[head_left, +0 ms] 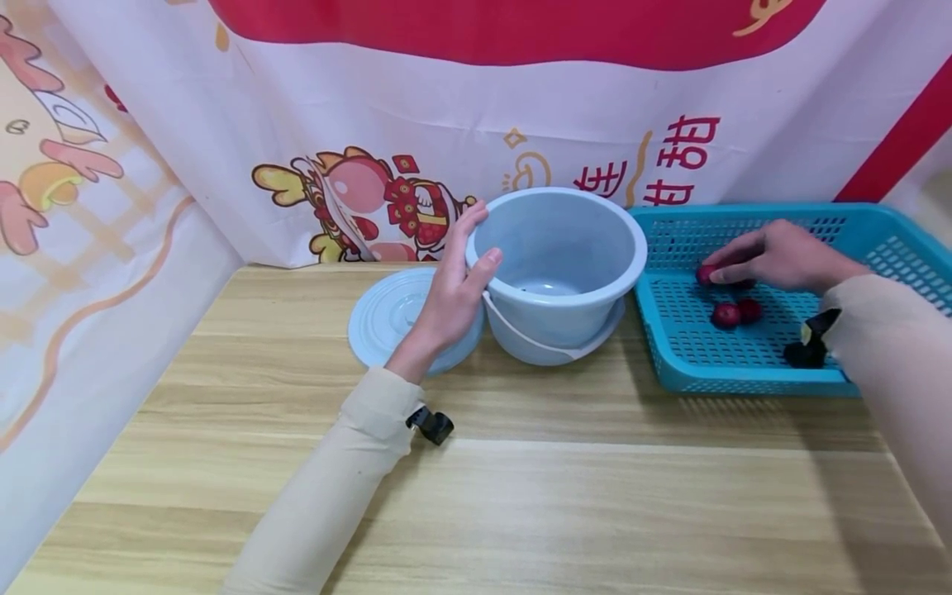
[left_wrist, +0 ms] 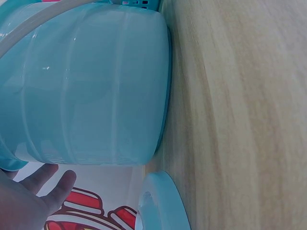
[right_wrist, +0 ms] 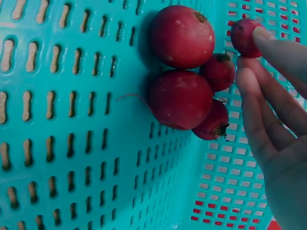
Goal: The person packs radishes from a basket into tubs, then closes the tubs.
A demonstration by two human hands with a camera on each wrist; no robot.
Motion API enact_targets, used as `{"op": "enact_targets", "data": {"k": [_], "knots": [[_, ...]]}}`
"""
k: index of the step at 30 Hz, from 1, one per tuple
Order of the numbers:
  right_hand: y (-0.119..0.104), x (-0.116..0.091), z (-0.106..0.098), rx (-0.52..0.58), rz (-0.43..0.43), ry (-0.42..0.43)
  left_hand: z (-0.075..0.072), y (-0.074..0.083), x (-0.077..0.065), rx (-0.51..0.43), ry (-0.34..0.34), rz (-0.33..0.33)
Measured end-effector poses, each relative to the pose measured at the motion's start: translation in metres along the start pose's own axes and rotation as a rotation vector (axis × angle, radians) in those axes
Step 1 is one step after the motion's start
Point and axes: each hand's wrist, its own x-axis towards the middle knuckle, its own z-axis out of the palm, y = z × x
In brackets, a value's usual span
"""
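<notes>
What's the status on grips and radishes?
Left grip against bucket. Right grip pinching one radish in basket. Four more radishes nearby. Lid off; nothing blocking bucket.

The bucket (head_left: 550,326) in front of me is smooth plastic, its ringed wall glossy enough to catch streaks of light. The lid (head_left: 382,322), on the left, has the same smooth plastic look. On the right, the basket (head_left: 751,378) is slightly shiny moulded plastic, pierced with small slots. The radishes (right_wrist: 182,36) have smooth, faintly shiny skins with pale scuffs. The table (head_left: 595,512) shows wood grain under a soft sheen. At the far side hangs creased printed cloth (head_left: 416,91); my sleeves (head_left: 320,496) are matt cloth.
</notes>
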Motion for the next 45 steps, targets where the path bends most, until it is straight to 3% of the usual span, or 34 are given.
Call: {"op": "enact_targets", "data": {"k": [11, 24, 36, 45], "knots": [[-0.019, -0.006, -0.005, 0.1, 0.036, 0.066, 0.0, 0.0, 0.0, 0.003, -0.001, 0.001], [-0.062, -0.01, -0.011, 0.211, -0.028, 0.22, 0.001, 0.0, 0.0, -0.005, -0.006, -0.008], [-0.108, -0.016, -0.007, 0.301, -0.204, 0.371, 0.001, 0.001, 0.0, -0.003, -0.006, 0.0], [-0.14, -0.019, 0.001, 0.318, -0.342, 0.403, -0.001, 0.0, 0.0, -0.008, -0.009, -0.008]]}}
